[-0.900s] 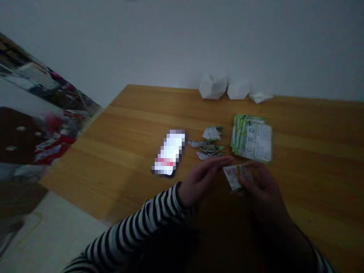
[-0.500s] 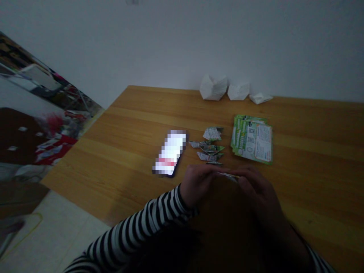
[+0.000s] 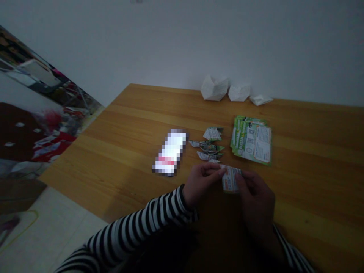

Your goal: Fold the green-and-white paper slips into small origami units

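Between my hands is a small folded piece of printed paper (image 3: 231,182), its lettered face turned toward me. My left hand (image 3: 201,181) pinches its upper left edge between thumb and fingers. On the opposite edge, my right hand (image 3: 255,193) grips it the same way, thumb in front and fingers behind. Just beyond my left fingers lie several small folded paper shapes (image 3: 209,147) in a column, made of similar printed paper. A stack of green and white printed leaflets (image 3: 253,142) rests past my right hand.
A phone with a lit, blurred screen (image 3: 171,151) lies left of the folded shapes. Three white folded paper pieces (image 3: 214,89) stand along the wall at the back of the wooden table (image 3: 119,140). Red bags and other clutter (image 3: 52,146) are beyond the table's left edge.
The folded paper has been tilted up from edge-on, so its printed face now shows. My right hand has turned and its thumb has come forward over the paper.
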Demonstrator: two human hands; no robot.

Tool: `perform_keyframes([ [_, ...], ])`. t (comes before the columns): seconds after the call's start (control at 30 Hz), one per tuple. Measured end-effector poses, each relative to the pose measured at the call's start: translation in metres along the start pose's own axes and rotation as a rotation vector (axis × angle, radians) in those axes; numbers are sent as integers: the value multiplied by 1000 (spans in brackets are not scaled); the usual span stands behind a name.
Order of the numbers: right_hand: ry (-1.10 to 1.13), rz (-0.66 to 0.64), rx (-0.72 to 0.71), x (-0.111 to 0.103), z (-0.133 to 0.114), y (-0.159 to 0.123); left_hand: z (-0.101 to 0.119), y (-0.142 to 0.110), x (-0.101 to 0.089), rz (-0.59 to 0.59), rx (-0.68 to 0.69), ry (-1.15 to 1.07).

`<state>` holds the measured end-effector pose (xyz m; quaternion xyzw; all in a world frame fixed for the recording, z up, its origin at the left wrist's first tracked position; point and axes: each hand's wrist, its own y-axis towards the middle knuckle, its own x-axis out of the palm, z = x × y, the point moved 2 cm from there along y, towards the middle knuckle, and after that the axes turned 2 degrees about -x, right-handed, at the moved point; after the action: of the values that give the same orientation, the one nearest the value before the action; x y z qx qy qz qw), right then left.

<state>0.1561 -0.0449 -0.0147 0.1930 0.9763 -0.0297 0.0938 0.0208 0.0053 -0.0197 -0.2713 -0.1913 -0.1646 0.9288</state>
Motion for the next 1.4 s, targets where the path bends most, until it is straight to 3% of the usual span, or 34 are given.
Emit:
perform_keyframes([
  [0.1, -114, -48, -208, 0, -1, 0, -1, -3, 2, -80, -37, -13],
  [0.3, -361, -251, -747, -10, -2, 8, 5, -2, -4, -133, -50, -8],
  [0.43, -414, -321, -879, -15, -1, 10, 8, -2, -3, -183, -77, -34],
  [0.73, -264, -338, -749, -14, -3, 11, 15, -3, -4, -244, -126, -106],
  [0.9, -285, -405, -775, -12, -2, 12, 17, -1, -8, -162, -171, -118],
  [1.1, -321, -499, -758, -11, 0, 12, 18, 2, -9, -113, -13, 53],
  [1.2, -275, -462, -608, -11, -1, 11, 19, 1, -10, -77, 117, 207],
  [1.33, -190, -212, -213, -16, -1, 13, 24, -5, -8, -36, 275, 485],
  [1.4, -135, -193, -69, -16, 0, 14, 26, -9, -6, -6, 356, 615],
])
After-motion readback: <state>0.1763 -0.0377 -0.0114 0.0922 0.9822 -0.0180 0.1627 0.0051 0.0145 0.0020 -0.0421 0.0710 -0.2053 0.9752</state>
